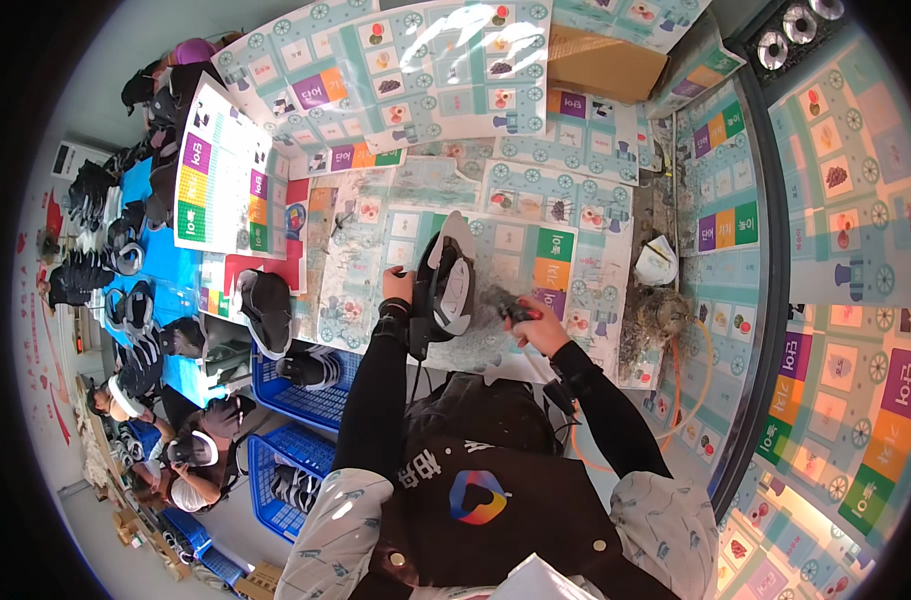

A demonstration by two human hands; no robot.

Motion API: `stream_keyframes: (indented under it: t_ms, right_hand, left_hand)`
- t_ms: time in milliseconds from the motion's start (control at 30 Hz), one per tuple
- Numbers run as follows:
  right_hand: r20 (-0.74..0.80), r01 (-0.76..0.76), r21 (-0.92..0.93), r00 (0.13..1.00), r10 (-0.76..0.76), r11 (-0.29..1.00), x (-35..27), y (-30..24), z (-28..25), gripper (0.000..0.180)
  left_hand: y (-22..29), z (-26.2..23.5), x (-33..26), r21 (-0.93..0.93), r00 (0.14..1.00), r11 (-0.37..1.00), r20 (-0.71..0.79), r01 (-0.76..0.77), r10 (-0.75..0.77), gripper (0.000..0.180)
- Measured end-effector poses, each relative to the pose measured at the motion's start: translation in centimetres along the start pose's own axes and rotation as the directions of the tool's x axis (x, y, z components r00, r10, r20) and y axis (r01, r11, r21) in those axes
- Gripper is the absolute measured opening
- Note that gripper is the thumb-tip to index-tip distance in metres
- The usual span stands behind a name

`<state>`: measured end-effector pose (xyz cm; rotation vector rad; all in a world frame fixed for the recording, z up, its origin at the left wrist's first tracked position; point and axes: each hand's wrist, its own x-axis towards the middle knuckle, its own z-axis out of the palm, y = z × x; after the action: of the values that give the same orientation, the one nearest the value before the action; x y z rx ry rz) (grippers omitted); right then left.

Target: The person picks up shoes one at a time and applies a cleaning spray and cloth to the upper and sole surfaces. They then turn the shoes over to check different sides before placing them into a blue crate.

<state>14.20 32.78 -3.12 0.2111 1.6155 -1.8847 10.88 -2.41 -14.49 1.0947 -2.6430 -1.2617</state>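
A black shoe with a white sole (458, 275) is tilted on its side above the worktable (361, 310). My left hand (400, 285) grips it from the left, with the sole turned toward my right. My right hand (544, 328) is closed around a small black-and-red hand tool (521, 312). The tool's dark head is blurred and sits just right of the sole; whether it touches cannot be made out. Dark sleeves cover both my forearms.
Printed sheets cover the table and the booth walls. An orange hose (676, 370) hangs at the right, below a dusty lump (663, 312). Another shoe (266, 312) stands at the table's left edge, above blue baskets (301, 395) of shoes. People work beside a blue shoe-laden table (171, 265).
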Motion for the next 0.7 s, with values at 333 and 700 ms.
stream_keyframes:
  t_ms: [333,700]
  right_hand:
    - [0.118,0.242,-0.695,0.967,-0.225,0.677,0.4,-2.8,2.2,0.028]
    - [0.278,0.332,-0.703,0.942,-0.187,0.629,0.5,-4.0,1.7,0.025]
  left_hand:
    - [0.2,0.2,-0.4,-0.003,0.999,1.000,-0.031,-0.010,0.010,0.046]
    - [0.1,0.0,-0.2,-0.010,1.000,1.000,0.015,-0.001,0.001,0.051]
